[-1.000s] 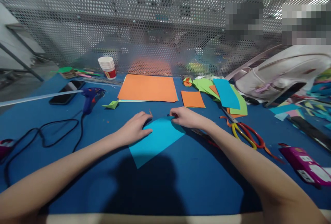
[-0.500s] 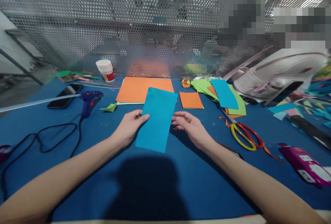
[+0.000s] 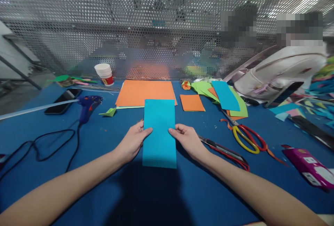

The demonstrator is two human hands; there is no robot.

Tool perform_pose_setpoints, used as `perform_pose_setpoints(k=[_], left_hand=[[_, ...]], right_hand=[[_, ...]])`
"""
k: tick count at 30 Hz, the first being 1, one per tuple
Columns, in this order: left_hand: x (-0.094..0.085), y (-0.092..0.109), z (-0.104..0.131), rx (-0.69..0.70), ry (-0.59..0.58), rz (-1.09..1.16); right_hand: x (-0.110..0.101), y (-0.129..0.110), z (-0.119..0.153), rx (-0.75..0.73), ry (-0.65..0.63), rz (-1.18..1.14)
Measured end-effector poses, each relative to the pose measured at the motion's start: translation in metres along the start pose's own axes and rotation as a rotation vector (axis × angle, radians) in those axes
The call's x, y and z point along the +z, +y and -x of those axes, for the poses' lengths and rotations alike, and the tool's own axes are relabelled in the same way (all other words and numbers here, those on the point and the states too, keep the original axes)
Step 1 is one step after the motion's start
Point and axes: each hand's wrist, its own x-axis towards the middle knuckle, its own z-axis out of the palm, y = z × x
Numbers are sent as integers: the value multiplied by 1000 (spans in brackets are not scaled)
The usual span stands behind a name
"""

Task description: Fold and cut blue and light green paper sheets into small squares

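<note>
A tall blue sheet of paper [image 3: 159,146] stands nearly straight in front of me, raised off the blue tabletop. My left hand [image 3: 132,139] pinches its left edge, thumb on the front and fingers behind. At the opposite edge, my right hand [image 3: 188,139] grips it the same way. The fingers behind the paper are partly hidden. Just beyond the sheet lies a stack of orange paper [image 3: 146,92], and a smaller stack of orange squares [image 3: 192,103] is to its right. A box cutter [image 3: 224,153] lies beside my right wrist.
Left are a glue gun [image 3: 87,109] with its cord, a phone [image 3: 63,101], stacked paper cups [image 3: 104,74] and a small green folded paper [image 3: 108,112]. Right are scissors [image 3: 246,137], green and blue paper [image 3: 226,95], a magenta packet [image 3: 308,166] and a white bag [image 3: 281,69]. A perforated metal screen [image 3: 156,38] stands behind.
The blue sheet has turned from tilted to upright and come slightly nearer. My right hand, earlier at its edge with loose fingers, now pinches it. The box cutter shows more.
</note>
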Motion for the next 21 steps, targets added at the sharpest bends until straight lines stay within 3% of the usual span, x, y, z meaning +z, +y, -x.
perform_pose_setpoints(k=[15,21], left_hand=[[-6,-5,-3,31,17,-41],[-8,-6,-4,-42,-7,-15]], right_hand=[[0,7,-1,36,-35,-44],[0,8,-1,77,-51,-119]])
